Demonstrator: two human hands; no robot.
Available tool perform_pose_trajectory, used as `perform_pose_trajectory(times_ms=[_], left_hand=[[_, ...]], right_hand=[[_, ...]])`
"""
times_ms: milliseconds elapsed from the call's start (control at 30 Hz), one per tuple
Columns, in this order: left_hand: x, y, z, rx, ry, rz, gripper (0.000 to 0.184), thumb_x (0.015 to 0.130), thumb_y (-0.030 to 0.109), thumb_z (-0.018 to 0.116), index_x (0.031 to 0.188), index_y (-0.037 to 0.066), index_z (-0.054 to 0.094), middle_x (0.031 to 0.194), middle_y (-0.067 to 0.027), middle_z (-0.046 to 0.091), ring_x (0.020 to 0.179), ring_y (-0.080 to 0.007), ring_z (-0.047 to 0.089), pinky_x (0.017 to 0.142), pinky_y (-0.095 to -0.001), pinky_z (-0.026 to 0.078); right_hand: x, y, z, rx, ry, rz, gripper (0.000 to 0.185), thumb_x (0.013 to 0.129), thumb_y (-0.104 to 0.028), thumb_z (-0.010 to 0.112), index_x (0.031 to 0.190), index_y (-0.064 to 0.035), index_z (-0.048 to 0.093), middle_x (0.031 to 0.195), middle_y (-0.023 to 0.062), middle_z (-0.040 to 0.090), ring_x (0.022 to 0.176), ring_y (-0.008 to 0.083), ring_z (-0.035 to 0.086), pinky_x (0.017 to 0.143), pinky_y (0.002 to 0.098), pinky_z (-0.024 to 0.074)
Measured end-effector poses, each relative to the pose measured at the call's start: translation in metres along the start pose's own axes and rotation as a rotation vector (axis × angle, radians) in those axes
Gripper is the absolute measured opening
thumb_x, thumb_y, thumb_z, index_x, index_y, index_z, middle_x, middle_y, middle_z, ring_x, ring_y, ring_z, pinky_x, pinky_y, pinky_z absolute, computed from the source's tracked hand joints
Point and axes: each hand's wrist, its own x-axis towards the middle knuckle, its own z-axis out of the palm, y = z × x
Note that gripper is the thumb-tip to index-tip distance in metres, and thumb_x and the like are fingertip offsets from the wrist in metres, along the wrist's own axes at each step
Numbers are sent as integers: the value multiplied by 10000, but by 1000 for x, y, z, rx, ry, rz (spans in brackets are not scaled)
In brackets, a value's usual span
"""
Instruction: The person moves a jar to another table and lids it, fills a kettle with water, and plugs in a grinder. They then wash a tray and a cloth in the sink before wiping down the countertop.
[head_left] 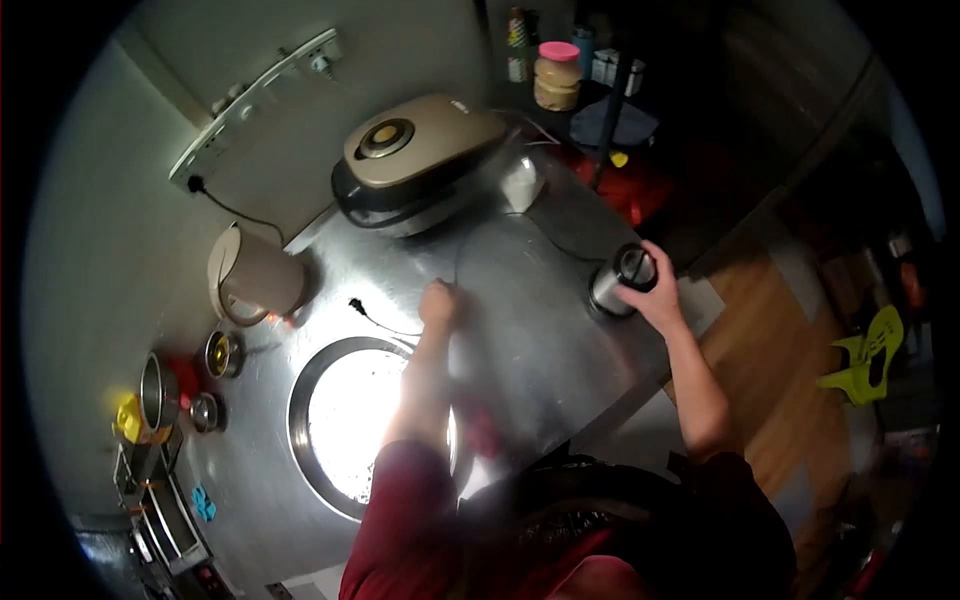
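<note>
My right hand (pixel 655 290) is wrapped around the upper part of a small stainless steel electric grinder (pixel 612 288) with a dark lid, standing near the right edge of the metal counter (pixel 540 350). Toward the middle of the counter, my left hand (pixel 438 303) is closed on a thin power cord (pixel 390 328). The cord's black plug (pixel 357 305) lies to the left of that hand. A loop of cord runs up from the left hand and across toward the grinder. My left forearm hides part of a large round steel pan (pixel 298 425), bright with glare.
A beige kettle (pixel 262 272) and a multi-part cooker (pixel 425 145) stand along the wall, under a power strip (pixel 255 108). Steel bowls (pixel 160 392) and a stove (pixel 172 520) are at left. A pink-lidded jar (pixel 557 78) stands at back; a green plastic stool (pixel 872 358) is on the right.
</note>
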Motion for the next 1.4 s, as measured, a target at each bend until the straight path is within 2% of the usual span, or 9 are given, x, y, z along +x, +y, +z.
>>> perform_pose_trajectory(times_ms=[233,467,567,700,800,900,1000,1233,1400], left_hand=[[-6,17,-3,8,-104,51,358,750,273,623,988,7,589,955,-185,644,921,-348,617,808,-413,489],[-54,131,-133,-1197,-392,160,155,866,82,540,1015,43,519,886,-110,657,588,-93,555,528,-213,448],[-123,194,-191,-1344,-569,414,227,873,52,561,1099,42,542,974,-88,671,745,-86,600,603,-207,482],[-197,247,-216,-926,-949,618,183,909,87,565,1087,51,581,969,-13,675,793,-86,608,663,-224,502],[-225,271,-202,-682,-805,711,152,899,81,573,1038,38,618,933,-48,686,785,-114,624,701,-255,509],[-241,276,-187,-668,-824,182,151,872,20,596,1018,12,635,905,-55,687,617,-79,577,546,-224,486],[-242,273,-138,-634,-825,158,152,878,35,594,1022,5,634,882,-63,689,596,-92,573,519,-230,479],[-139,277,-56,-115,-557,247,164,848,90,499,875,24,647,825,-126,676,662,-249,665,580,-348,528],[-40,342,-70,232,35,361,193,849,150,496,980,57,603,903,-228,631,882,-395,613,761,-470,495]], right_hand=[[-2,-24,-12,-205,-38,150,895,567,-214,865,1294,-62,366,1213,150,495,1114,272,505,953,370,410],[18,24,-29,136,212,543,916,625,-264,842,1355,-53,330,1235,128,489,1105,254,509,884,392,461],[20,42,-29,435,288,636,748,712,-268,784,1303,-62,375,1203,124,436,1104,302,497,672,489,544],[41,42,-42,895,123,639,608,774,-416,701,1239,-97,473,1205,141,514,1109,328,520,796,561,508],[75,48,-70,1109,128,692,585,786,-482,657,1217,-114,512,1189,129,553,1107,321,534,868,579,467],[119,58,-141,1237,82,588,563,830,-490,592,1246,-125,488,1209,111,549,1100,313,547,882,533,479],[135,48,-188,1376,250,580,607,827,-497,589,1254,-88,449,1221,138,508,1079,324,546,862,507,511],[128,46,-269,1443,30,562,590,858,-559,479,1245,-115,495,1255,111,525,1072,317,562,815,471,540],[96,38,-280,1246,-111,275,686,815,-531,528,1288,-37,475,1272,130,537,1164,280,519,990,407,425]])
